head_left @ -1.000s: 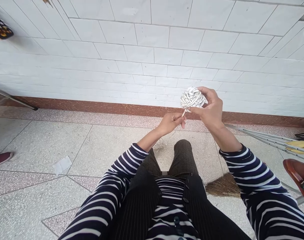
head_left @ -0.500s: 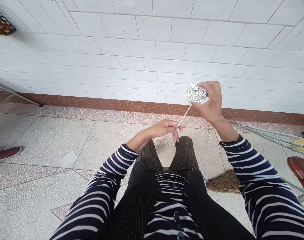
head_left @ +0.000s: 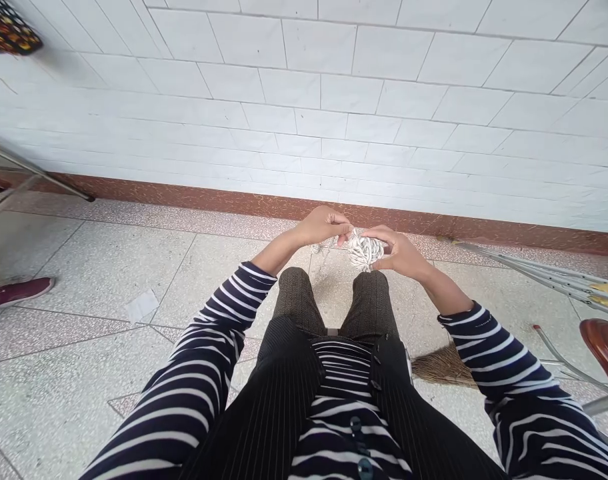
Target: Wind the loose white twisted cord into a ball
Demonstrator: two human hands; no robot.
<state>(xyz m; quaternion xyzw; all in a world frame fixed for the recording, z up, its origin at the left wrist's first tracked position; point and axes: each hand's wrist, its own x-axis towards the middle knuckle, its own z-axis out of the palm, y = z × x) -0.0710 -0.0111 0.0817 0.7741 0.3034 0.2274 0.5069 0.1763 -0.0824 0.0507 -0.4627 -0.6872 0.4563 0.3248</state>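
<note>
The right hand point(head_left: 405, 257) grips the white cord ball point(head_left: 367, 251) from three o'clock, apparently steadying it while the left hand point(head_left: 325, 225) pinches cord at its ten-o'clock edge.

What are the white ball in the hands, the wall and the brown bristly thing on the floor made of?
White ball: soft-looking, matt cord, since ropy strands show; cotton or synthetic, I can't tell.
Wall: probably smooth glazed ceramic tiles, as it's pale with neat joint lines.
Brown bristly thing: perhaps dry plant fibre, dull and rough, with many thin strands.
</note>
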